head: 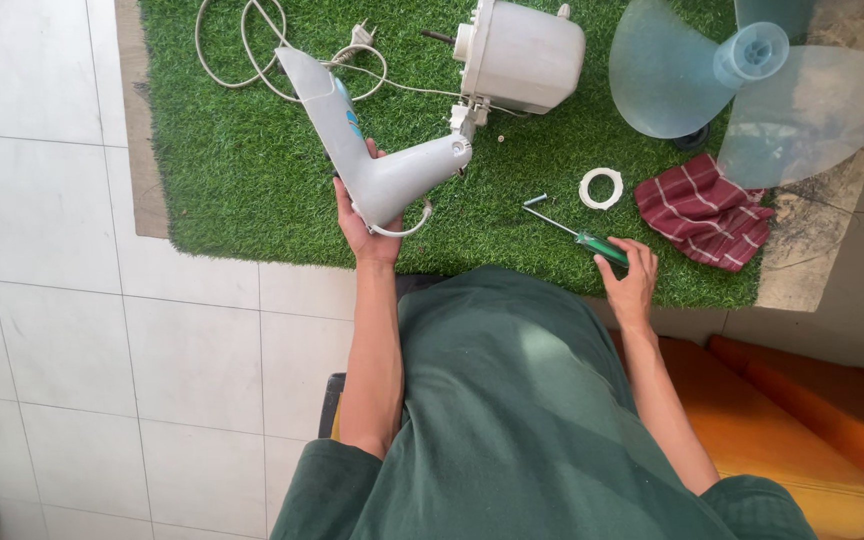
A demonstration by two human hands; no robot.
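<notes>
Grey fan neck (382,165), bent like an elbow, gripped at the bend by left hand (360,225), upper limb slanting up-left over the turf (242,180). Right hand (634,280) closed on screwdriver (577,236), tip pointing up-left.

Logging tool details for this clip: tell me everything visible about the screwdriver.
The screwdriver has a translucent green handle and a thin metal shaft. It lies flat on the green artificial turf mat, tip pointing up-left toward the white ring. The right hand rests its fingertips on the handle end, covering part of it. The tip type is too small to tell.
</notes>
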